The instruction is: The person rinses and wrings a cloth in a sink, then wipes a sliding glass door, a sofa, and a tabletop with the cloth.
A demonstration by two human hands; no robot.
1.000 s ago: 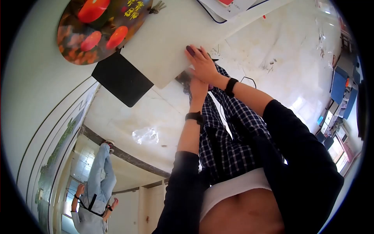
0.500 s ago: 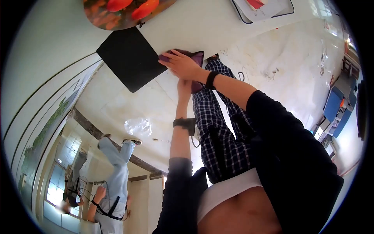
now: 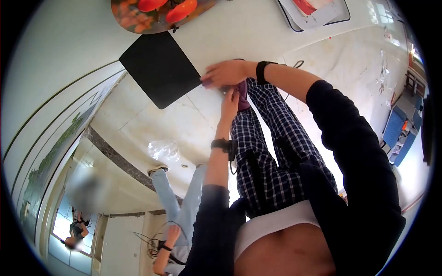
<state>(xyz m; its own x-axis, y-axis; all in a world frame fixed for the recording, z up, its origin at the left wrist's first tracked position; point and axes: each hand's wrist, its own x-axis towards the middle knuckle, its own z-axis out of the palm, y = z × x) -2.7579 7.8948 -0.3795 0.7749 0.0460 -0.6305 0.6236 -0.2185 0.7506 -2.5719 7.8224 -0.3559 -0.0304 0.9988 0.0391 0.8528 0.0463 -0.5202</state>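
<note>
Near the table's edge, a purple cloth (image 3: pixel 243 97) lies bunched between my two hands. My left hand (image 3: pixel 230 105) reaches up from below and is closed on its lower part, thumb and fingers pinched together. Above it, my right hand (image 3: pixel 228 72) is laid over the cloth, its fingers curled onto the far end; they are slightly blurred. A bit of purple shows under the right fingertips. Both wrists wear black bands. Left of the right fingertips is a black mat (image 3: pixel 161 69), its corner close to them.
A board with a red-and-orange picture (image 3: pixel 161 16) lies at the table's far side. A dark-rimmed tray (image 3: pixel 294 28) holds papers. Clear plastic wrap (image 3: pixel 164 151) is on the floor. Another person in light jeans (image 3: pixel 171 195) stands lower left, with a further person behind.
My right hand has shifted slightly right and up on the cloth, its forearm now more level. My left hand has moved a little right. The person in jeans has moved closer to me.
</note>
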